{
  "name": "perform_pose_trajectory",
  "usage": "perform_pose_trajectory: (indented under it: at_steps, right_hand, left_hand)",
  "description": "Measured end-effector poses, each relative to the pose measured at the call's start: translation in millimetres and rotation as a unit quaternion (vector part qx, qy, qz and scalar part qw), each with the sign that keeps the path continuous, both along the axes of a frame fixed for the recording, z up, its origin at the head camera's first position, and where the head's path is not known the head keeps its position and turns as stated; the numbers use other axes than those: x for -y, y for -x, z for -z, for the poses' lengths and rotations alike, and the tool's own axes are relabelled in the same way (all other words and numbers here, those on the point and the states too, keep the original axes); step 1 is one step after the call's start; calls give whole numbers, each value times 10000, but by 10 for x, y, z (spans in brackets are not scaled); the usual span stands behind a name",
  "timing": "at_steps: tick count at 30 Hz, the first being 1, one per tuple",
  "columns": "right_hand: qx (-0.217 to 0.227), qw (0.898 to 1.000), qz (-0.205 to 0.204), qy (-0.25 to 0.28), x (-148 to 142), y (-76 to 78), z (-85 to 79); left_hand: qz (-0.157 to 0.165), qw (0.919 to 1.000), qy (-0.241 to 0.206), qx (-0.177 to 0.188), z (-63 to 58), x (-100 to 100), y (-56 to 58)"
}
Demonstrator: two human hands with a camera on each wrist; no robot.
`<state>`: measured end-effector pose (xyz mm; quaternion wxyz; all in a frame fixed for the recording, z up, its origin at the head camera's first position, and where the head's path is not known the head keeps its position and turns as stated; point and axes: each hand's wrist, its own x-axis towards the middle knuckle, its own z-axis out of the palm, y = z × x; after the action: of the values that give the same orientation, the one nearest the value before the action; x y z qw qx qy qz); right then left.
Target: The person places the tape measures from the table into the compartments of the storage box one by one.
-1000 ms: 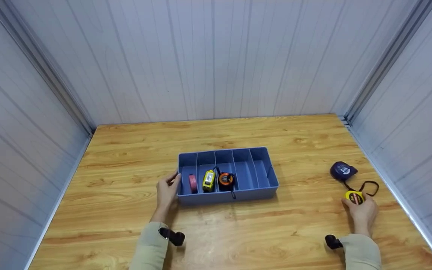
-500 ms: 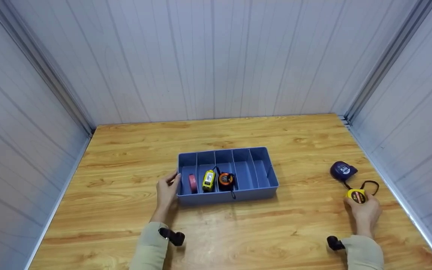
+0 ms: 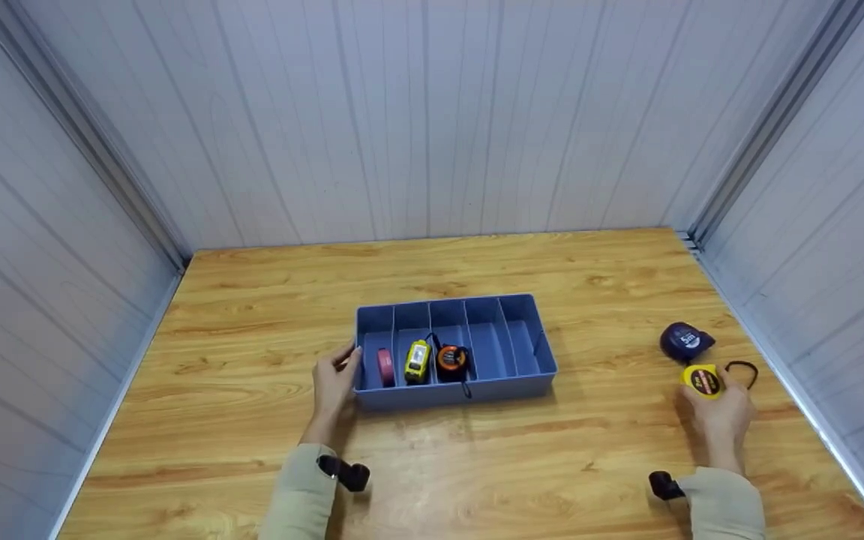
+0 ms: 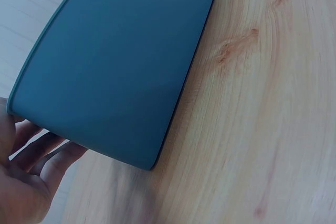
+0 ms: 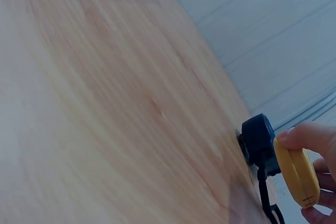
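Observation:
A blue compartment box (image 3: pixel 454 390) stands mid-table. My left hand (image 3: pixel 334 382) holds its left end wall, with the fingers (image 4: pixel 58 163) against the outside of that end in the left wrist view. On the right, my right hand (image 3: pixel 724 416) pinches a yellow tape measure (image 3: pixel 702 381) between thumb and fingers. In the right wrist view this yellow tape measure (image 5: pixel 296 174) appears edge-on, raised off the table. Just behind it lies a dark blue tape measure (image 3: pixel 685 342) with a black cord (image 5: pixel 264 192).
Inside the box, from the left, sit a pink-red round item (image 3: pixel 386 367), a yellow tape measure with a pale label (image 3: pixel 418 362) and an orange-and-black tape measure (image 3: pixel 452 362), each in its own compartment. Pale panel walls (image 3: pixel 432 120) enclose the wooden table (image 3: pixel 477 465).
The yellow tape measure has risen and shifted slightly away from me, nearer the dark blue one, in my right hand. My left hand and the box have stayed put.

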<state>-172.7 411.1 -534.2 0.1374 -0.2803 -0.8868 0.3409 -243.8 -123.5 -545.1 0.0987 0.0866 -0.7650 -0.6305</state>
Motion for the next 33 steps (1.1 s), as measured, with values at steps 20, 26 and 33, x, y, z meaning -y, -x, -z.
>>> perform_pose_trajectory:
  at_steps: [20, 26, 33]
  right_hand:
    - [-940, 9926, -574, -511, 312, 77, -118]
    - [-1049, 9908, -701, -486, 413, 81, -170]
    - [-1398, 9846, -909, -518, 524, 102, -193]
  left_hand:
    - [-13, 9993, 241, -284, 9, 0, 13]
    - [-37, 9998, 114, -140, 1, -6, 6]
    - [-26, 10000, 39, -46, 6, 1, -2]
